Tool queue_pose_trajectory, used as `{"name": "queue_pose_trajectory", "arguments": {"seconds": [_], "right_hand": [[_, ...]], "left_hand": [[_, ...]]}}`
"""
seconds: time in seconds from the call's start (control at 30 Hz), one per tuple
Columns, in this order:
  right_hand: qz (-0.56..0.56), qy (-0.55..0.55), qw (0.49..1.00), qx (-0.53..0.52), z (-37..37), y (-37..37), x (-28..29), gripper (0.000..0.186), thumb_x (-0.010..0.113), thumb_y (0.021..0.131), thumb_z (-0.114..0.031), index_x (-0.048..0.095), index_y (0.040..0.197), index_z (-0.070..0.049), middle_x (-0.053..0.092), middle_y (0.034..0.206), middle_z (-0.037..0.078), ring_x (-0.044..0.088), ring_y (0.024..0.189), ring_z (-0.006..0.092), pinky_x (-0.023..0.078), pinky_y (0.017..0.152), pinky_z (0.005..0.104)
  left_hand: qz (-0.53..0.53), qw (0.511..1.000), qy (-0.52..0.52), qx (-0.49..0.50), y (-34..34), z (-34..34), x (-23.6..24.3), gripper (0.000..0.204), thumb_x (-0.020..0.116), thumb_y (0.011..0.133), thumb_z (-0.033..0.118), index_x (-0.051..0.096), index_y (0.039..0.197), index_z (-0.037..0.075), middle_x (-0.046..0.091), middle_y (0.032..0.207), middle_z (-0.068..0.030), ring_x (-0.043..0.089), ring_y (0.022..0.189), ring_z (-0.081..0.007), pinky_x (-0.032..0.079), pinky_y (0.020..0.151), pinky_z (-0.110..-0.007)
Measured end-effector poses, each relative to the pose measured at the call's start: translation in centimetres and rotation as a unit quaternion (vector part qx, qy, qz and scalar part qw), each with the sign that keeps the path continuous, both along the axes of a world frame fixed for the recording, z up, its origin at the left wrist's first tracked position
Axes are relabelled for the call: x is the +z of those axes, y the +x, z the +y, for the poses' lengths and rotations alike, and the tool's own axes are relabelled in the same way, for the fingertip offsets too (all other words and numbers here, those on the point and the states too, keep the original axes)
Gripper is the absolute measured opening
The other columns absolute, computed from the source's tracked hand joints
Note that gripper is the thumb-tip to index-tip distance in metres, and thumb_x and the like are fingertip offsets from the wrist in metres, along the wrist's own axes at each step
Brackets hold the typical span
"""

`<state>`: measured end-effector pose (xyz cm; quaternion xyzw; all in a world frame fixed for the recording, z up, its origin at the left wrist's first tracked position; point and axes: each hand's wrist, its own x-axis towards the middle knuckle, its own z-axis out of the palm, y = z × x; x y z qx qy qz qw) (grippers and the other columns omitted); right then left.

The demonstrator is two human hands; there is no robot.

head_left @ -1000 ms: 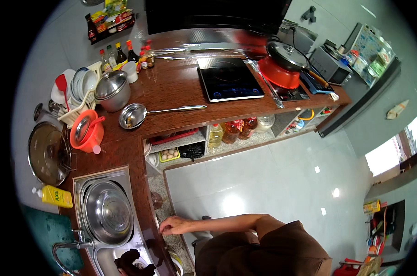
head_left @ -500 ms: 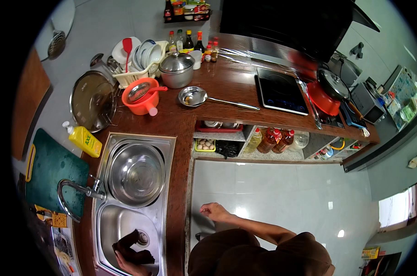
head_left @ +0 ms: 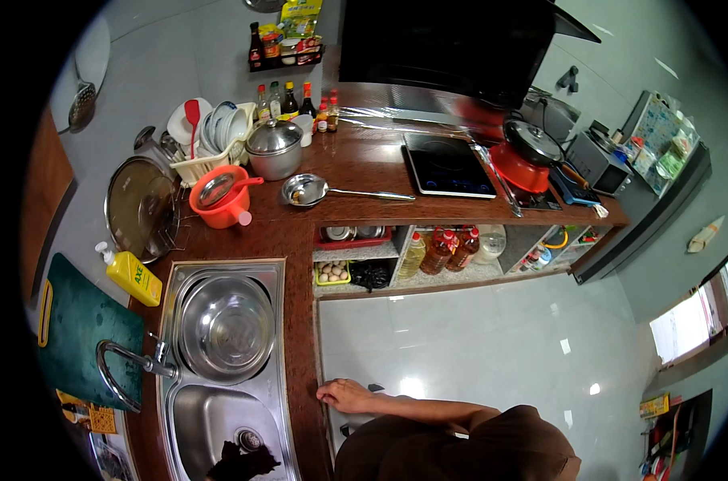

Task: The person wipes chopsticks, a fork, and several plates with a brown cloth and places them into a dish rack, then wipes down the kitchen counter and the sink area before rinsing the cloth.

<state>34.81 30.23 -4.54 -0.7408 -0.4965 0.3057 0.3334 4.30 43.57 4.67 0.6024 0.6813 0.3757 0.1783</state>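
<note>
A dark cloth [head_left: 247,462] lies bunched in the lower sink basin [head_left: 199,409], beside the drain, and runs off the lower edge of the picture. My left hand is out of sight. My right hand [head_left: 344,396] reaches across from the right, its fingers curled in, at the front edge of the wooden counter; nothing shows in it. Above the lower basin, a wide steel bowl [head_left: 226,329] sits in the upper basin. The curved faucet [head_left: 131,365] stands at the sink's left side.
Left of the sink are a yellow soap bottle [head_left: 133,276] and a green cutting board [head_left: 87,333]. Along the far counter stand an orange colander [head_left: 219,210], a lidded pot [head_left: 274,152], a steel ladle [head_left: 306,191] and an induction cooker [head_left: 448,164]. Shelves with bottles [head_left: 438,252] run underneath.
My left hand, earlier gripping the dark cloth in the basin, has dropped out of view. The cloth now sits lower in the picture. My right hand has come left to the counter edge.
</note>
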Motion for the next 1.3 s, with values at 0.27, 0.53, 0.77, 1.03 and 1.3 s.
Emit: {"name": "queue_pose_trajectory", "arguments": {"seconds": [0.27,0.53,0.77,1.03,1.3], "right_hand": [[-0.019,-0.033,0.999,-0.024,-1.5,0.2,0.4,0.016,0.051,0.078,-0.009,0.059,0.091,-0.006,0.063,0.087,0.015,0.059,0.086,0.0334,0.046,0.076,0.0428],[0.063,-0.053,0.994,0.07,0.0,1.1,3.9,0.047,0.061,0.076,-0.014,0.047,0.12,-0.007,0.06,0.099,0.016,0.056,0.097,0.0332,0.044,0.078,0.0428],[0.165,0.29,0.936,0.113,4.9,3.7,9.9,0.099,0.076,0.049,-0.019,0.029,0.136,-0.011,0.03,0.128,0.015,0.033,0.119,0.0344,0.027,0.101,0.0424],[0.136,0.343,0.911,0.186,4.9,10.3,10.5,0.051,0.08,0.048,-0.025,0.057,0.089,-0.003,0.054,0.093,0.008,0.047,0.099,0.0253,0.038,0.082,0.0372],[0.265,0.174,0.879,0.357,3.6,12.1,12.9,0.034,0.07,0.072,-0.027,0.06,0.082,0.004,0.062,0.07,0.01,0.057,0.066,0.0145,0.045,0.06,0.0304]], "left_hand": [[-0.059,0.998,0.031,0.012,0.3,1.0,2.0,0.051,0.041,0.095,0.036,0.059,0.096,-0.01,0.06,0.091,-0.0295,0.054,0.074,-0.0358,0.043,0.072,-0.044],[0.061,0.964,0.119,-0.231,2.6,2.1,1.3,0.037,0.031,0.095,0.011,0.045,0.127,-0.002,0.054,0.114,-0.0252,0.055,0.095,-0.0403,0.045,0.081,-0.045],[0.02,0.939,0.102,-0.328,12.8,-1.7,6.8,0.029,0.042,0.095,0.015,0.059,0.11,-0.003,0.06,0.109,-0.018,0.057,0.102,-0.031,0.045,0.091,-0.038],[-0.137,0.912,-0.008,-0.387,18.8,-2.2,6.0,0.033,0.049,0.093,0.018,0.052,0.116,-0.006,0.055,0.114,-0.019,0.055,0.096,-0.0329,0.046,0.083,-0.038],[-0.463,0.832,-0.137,-0.274,19.7,-3.0,10.2,0.048,0.052,0.09,0.032,0.048,0.118,-0.007,0.052,0.114,-0.0162,0.05,0.103,-0.0237,0.04,0.09,-0.036]]}}
